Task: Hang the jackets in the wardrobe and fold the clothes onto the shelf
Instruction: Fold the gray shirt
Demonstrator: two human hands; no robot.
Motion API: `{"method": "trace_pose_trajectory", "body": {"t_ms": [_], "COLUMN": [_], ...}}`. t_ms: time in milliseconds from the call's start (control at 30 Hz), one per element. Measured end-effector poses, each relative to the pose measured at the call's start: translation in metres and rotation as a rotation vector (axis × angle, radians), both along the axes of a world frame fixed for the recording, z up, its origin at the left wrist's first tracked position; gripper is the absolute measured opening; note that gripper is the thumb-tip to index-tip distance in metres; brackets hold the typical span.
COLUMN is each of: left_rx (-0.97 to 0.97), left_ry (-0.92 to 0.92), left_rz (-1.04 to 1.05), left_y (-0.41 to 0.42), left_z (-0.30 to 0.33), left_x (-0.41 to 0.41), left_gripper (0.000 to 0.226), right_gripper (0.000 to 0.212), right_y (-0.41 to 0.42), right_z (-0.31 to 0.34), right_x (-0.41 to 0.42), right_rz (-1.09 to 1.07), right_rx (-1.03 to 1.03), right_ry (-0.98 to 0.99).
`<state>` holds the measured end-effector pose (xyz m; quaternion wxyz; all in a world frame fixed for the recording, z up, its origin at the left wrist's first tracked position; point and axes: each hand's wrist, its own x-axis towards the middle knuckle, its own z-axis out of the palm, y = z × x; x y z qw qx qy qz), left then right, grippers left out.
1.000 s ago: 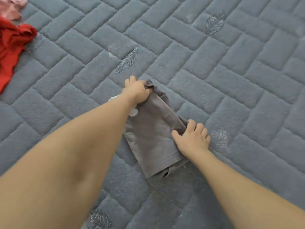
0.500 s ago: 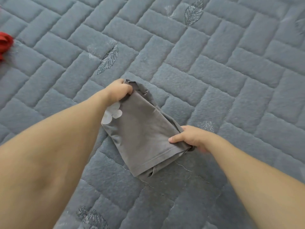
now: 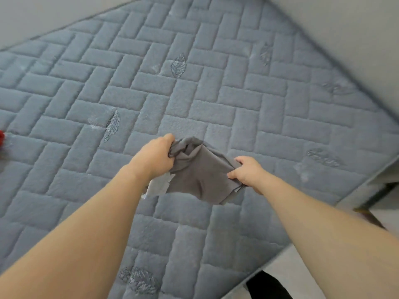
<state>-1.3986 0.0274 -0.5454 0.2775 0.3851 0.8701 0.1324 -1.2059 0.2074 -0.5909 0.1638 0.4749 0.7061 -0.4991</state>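
A folded grey garment [image 3: 199, 175] with a pale printed patch at its left edge hangs between my two hands, lifted off the quilted grey-blue bed cover [image 3: 151, 93]. My left hand [image 3: 155, 157] grips its far left corner, where the cloth bunches up. Fingers of my right hand [image 3: 248, 171] curl round its right edge. The lower end of the garment sags below my hands.
A scrap of red clothing [image 3: 1, 137] shows at the left edge of the bed. The bed's right edge [image 3: 356, 203] runs diagonally, with pale floor and a dark object [image 3: 267, 285] beyond. Plain walls border the bed at the top.
Both hands have lifted the grey garment off the bed cover, and it now sags between them. My view has swung up and right, showing the bed's edges and walls.
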Motion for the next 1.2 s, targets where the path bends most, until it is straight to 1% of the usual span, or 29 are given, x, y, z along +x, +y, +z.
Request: {"method": "trace_pose_trajectory", "body": {"t_ms": [67, 133, 167, 200, 267, 300, 367, 433, 467, 567, 667, 767, 867, 967, 1067, 1200], "left_rx": [0.095, 0.178, 0.194, 0.199, 0.183, 0.169, 0.174, 0.210, 0.232, 0.295, 0.400, 0.488, 0.604, 0.692, 0.759, 0.848], "left_ry": [-0.024, -0.031, -0.036, -0.049, -0.061, -0.046, -0.010, -0.014, -0.023, -0.003, 0.045, 0.079, 0.096, 0.034, -0.100, -0.256], "left_rz": [-0.043, -0.133, -0.200, -0.270, -0.436, -0.525, -0.658, -0.747, -0.787, -0.922, -1.059, -1.180, -1.259, -1.299, -1.342, -1.407], "left_y": [0.005, 0.013, 0.022, 0.033, 0.057, 0.069, 0.092, 0.112, 0.120, 0.141, 0.158, 0.165, 0.168, 0.170, 0.172, 0.172], "left_z": [0.039, 0.081, 0.103, 0.123, 0.162, 0.183, 0.223, 0.262, 0.280, 0.335, 0.388, 0.437, 0.478, 0.512, 0.541, 0.580], "left_x": [0.026, 0.055, 0.072, 0.090, 0.134, 0.160, 0.214, 0.268, 0.296, 0.388, 0.488, 0.586, 0.670, 0.740, 0.801, 0.881], "left_gripper": [0.020, 0.044, 0.049, 0.045, 0.027, 0.024, 0.023, 0.019, 0.021, 0.028, 0.029, 0.026, 0.023, 0.021, 0.021, 0.022], "right_gripper": [0.022, 0.019, 0.019, 0.020, 0.020, 0.019, 0.019, 0.026, 0.027, 0.019, 0.020, 0.017, 0.014, 0.012, 0.015, 0.011], "right_y": [0.008, 0.012, 0.011, 0.010, -0.001, -0.008, -0.022, -0.037, -0.044, -0.066, -0.092, -0.116, -0.135, -0.152, -0.170, -0.189], "right_z": [0.039, 0.080, 0.101, 0.123, 0.164, 0.184, 0.221, 0.259, 0.278, 0.332, 0.377, 0.418, 0.454, 0.488, 0.520, 0.562], "right_x": [0.041, 0.093, 0.122, 0.153, 0.217, 0.251, 0.319, 0.384, 0.416, 0.511, 0.601, 0.681, 0.752, 0.811, 0.862, 0.917], "right_rz": [-0.094, -0.193, -0.239, -0.280, -0.339, -0.373, -0.462, -0.597, -0.678, -0.935, -1.169, -1.363, -1.510, -1.645, -1.758, -1.857], "right_rx": [0.092, 0.169, 0.212, 0.258, 0.331, 0.362, 0.404, 0.435, 0.452, 0.527, 0.608, 0.724, 0.885, 1.021, 1.207, 1.469], "right_ry": [0.032, 0.050, 0.051, 0.045, 0.013, -0.011, -0.034, -0.022, -0.005, 0.054, 0.114, 0.175, 0.227, 0.283, 0.319, 0.393]}}
